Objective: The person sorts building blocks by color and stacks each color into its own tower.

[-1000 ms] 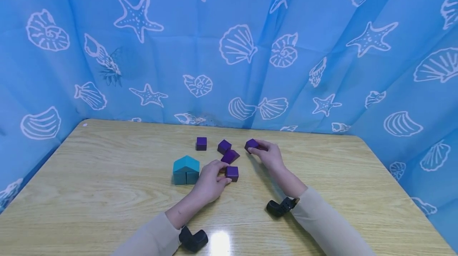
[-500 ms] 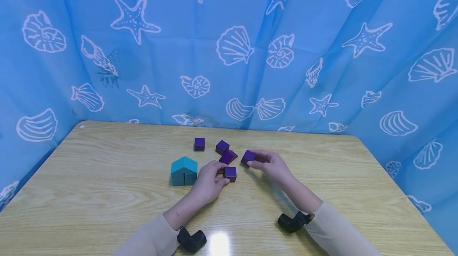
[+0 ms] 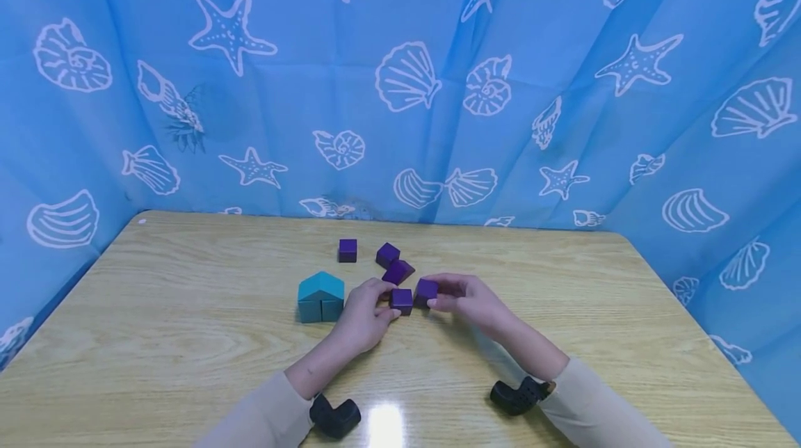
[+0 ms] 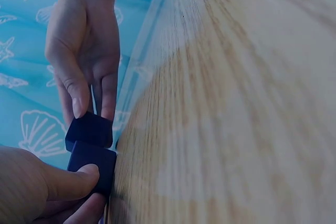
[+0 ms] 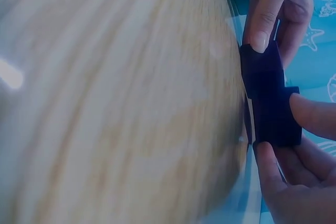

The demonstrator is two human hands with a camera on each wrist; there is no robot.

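My left hand [image 3: 363, 319] pinches a purple cube [image 3: 402, 302] on the table between thumb and fingers. Just to its right, my right hand [image 3: 471, 302] holds a second purple cube [image 3: 427, 293], turned slightly, with a narrow gap between the two in the head view. Behind them lies a purple wedge block [image 3: 398, 272], and a third purple cube [image 3: 388, 254] touches or nearly touches it. In the left wrist view, the thumb presses on the left cube [image 4: 94, 163] and the other hand's cube [image 4: 89, 130] sits behind it.
Left of my left hand stands a teal block house [image 3: 321, 297], a peaked roof on two small blocks. Another purple cube [image 3: 348, 251] is farther back. The wooden table [image 3: 188, 323] ends at a blue shell-print curtain [image 3: 350, 86].
My right hand has brought its purple cube toward me and slightly left, up beside the left one. The left hand has kept its grip on its cube in place.
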